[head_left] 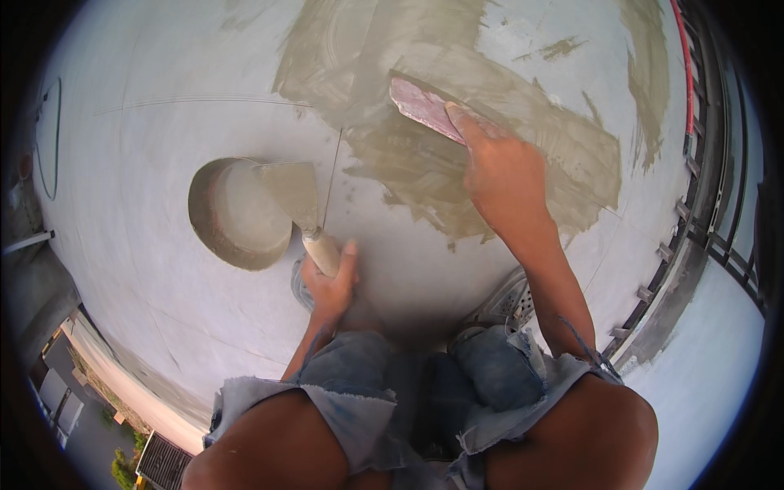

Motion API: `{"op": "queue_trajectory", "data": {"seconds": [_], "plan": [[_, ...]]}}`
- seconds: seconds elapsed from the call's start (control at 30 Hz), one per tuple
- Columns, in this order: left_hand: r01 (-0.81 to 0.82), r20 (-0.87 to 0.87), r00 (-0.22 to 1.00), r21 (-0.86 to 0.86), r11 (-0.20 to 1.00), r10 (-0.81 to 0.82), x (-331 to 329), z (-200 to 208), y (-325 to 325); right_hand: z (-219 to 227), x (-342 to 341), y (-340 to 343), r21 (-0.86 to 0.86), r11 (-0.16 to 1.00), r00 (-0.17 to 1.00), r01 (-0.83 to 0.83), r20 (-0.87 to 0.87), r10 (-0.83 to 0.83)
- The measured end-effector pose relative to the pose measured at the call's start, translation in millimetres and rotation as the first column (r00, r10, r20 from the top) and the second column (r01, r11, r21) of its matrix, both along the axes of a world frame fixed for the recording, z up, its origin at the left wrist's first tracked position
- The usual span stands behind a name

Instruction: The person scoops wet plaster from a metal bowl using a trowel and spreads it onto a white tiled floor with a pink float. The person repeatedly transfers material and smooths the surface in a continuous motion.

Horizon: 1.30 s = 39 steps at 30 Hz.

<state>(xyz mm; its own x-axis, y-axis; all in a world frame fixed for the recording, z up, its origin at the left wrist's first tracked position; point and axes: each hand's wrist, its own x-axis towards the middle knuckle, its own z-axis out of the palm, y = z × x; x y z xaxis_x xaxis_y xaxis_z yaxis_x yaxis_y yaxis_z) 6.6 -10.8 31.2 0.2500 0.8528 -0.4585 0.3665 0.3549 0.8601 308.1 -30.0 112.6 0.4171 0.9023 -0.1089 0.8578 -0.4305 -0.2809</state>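
Note:
My left hand [331,286] is wrapped round the pale handle of a pointed trowel [291,190]. The trowel's flat blade, coated in grey-green paste, reaches over the right rim of a round bucket [198,214]. Whitish material shows inside the bucket. My right hand [508,167] grips a wide smoothing blade with a pinkish, smeared face [420,106]. Its long edge lies on or just above a patch of wet grey-green plaster [425,167] spread over the pale floor. Part of the blade is hidden behind my fingers.
The pale floor [147,302] has thin joint lines. A second plaster streak [645,73] lies at the far right. Along the right edge run a dark metal railing [719,220] and a red pipe [684,65]. A thin hose [57,139] curves at the left. My shoes [506,302] stand below my hands.

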Motion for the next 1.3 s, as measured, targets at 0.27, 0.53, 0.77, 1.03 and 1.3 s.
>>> {"op": "queue_trajectory", "data": {"seconds": [0.27,0.53,0.77,1.03,1.3], "plan": [[-0.042,0.028,0.999,0.025,0.999,0.042,-1,-4,-2,3,-54,-32,0.102,0.988,0.993,-0.114,-0.023,0.117],[-0.052,0.028,0.998,0.008,0.999,0.051,1,2,0,31,-25,-80,0.101,0.995,0.998,0.015,0.066,-0.022],[-0.13,0.089,0.988,0.051,0.99,0.125,-1,-2,-4,12,-61,-101,0.075,0.977,0.98,-0.199,-0.009,0.2],[-0.207,0.193,0.963,0.082,0.975,0.188,0,-4,-5,-21,-97,-71,0.07,0.947,0.937,-0.315,0.184,0.298],[-0.176,0.131,0.977,0.072,0.982,0.166,0,-2,-2,-12,-71,-39,0.119,0.966,0.96,-0.23,0.191,0.205]]}}
